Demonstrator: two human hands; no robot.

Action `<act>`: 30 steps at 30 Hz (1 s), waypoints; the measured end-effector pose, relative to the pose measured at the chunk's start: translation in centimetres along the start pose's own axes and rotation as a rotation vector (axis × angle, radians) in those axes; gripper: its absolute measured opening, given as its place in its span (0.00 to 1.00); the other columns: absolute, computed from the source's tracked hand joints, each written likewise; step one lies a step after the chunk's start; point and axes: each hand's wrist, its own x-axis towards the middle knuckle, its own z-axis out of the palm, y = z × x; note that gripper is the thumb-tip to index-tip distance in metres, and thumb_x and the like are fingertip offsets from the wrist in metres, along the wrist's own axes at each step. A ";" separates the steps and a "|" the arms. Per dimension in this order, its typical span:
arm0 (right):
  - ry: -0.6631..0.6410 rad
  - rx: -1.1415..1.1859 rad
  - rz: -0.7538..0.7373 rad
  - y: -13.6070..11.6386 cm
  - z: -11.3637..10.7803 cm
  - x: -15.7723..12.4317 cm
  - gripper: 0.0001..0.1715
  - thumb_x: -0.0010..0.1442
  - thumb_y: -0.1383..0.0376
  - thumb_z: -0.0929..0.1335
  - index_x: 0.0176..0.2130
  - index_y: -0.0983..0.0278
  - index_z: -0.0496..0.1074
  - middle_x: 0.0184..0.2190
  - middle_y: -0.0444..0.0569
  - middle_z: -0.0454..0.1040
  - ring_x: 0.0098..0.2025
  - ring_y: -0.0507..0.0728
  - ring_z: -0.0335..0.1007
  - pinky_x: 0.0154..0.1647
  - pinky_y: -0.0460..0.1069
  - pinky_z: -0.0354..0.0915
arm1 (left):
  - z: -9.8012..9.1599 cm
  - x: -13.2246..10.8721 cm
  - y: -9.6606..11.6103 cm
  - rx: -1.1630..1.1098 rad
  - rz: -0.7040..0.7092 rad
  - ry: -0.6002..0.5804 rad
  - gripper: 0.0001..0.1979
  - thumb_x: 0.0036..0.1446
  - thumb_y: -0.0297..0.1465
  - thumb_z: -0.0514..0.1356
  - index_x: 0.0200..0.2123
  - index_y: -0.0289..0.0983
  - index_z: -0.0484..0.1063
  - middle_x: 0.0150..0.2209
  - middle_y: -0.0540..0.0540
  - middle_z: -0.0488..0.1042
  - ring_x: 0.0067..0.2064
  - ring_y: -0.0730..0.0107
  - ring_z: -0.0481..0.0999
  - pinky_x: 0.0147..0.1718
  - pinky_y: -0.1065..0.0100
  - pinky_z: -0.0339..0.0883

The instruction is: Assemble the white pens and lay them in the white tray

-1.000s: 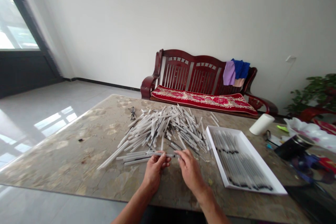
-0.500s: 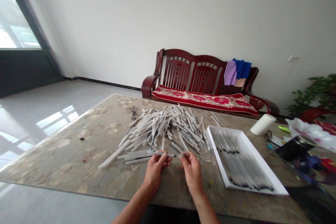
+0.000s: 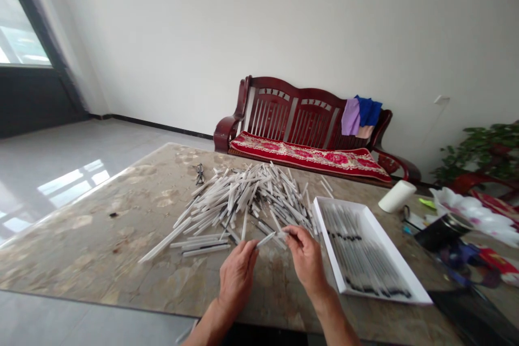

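Note:
My left hand (image 3: 238, 274) is closed round a slim pen (image 3: 266, 239) with a pale translucent barrel, which slants up towards my right hand. Thumb and forefinger of my right hand (image 3: 305, 257) pinch a small clear piece (image 3: 280, 234) close to the pen's upper end. Whether piece and pen touch, I cannot tell. Just beyond my hands lies a loose heap of similar pens (image 3: 227, 200), white and clear with some dark parts. To the right, a white shallow box (image 3: 419, 298) holds two rows of clear pens with black ends (image 3: 367, 248).
Eyeglasses (image 3: 199, 174) lie left of the heap on the patterned tabletop (image 3: 93, 248). Right of the box are a white paper roll (image 3: 397, 196), a black cup (image 3: 444, 231) and a pale plastic bag (image 3: 474, 211). A wooden bench (image 3: 300, 119) stands behind the table.
The pen, held nearly level before, now slants, with a pale end towards my right hand instead of a dark one. My right hand has tilted; the view has shifted slightly right.

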 end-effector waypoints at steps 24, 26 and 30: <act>-0.087 -0.130 -0.208 0.3 -1.2 -1.4 0.09 0.61 0.70 0.67 0.39 0.59 0.76 0.34 0.47 0.77 0.38 0.54 0.75 0.41 0.46 0.69 | -3.9 1.6 0.1 0.340 0.300 -0.183 0.10 0.67 0.35 0.53 0.40 0.45 0.75 0.31 0.51 0.75 0.34 0.67 0.74 0.31 0.70 0.60; -0.113 -0.141 -0.233 0.1 -1.3 -1.5 0.09 0.61 0.70 0.67 0.39 0.59 0.77 0.34 0.47 0.78 0.38 0.54 0.75 0.41 0.46 0.69 | -4.0 1.7 0.2 0.343 0.306 -0.218 0.10 0.67 0.35 0.53 0.39 0.44 0.75 0.31 0.51 0.75 0.34 0.68 0.74 0.31 0.70 0.59; -0.108 -0.134 -0.181 -0.5 -1.3 -1.8 0.08 0.60 0.68 0.67 0.38 0.59 0.77 0.32 0.47 0.79 0.36 0.55 0.76 0.39 0.46 0.70 | -4.0 1.6 0.1 0.363 0.335 -0.244 0.09 0.67 0.35 0.54 0.36 0.43 0.73 0.30 0.51 0.75 0.32 0.69 0.74 0.30 0.70 0.58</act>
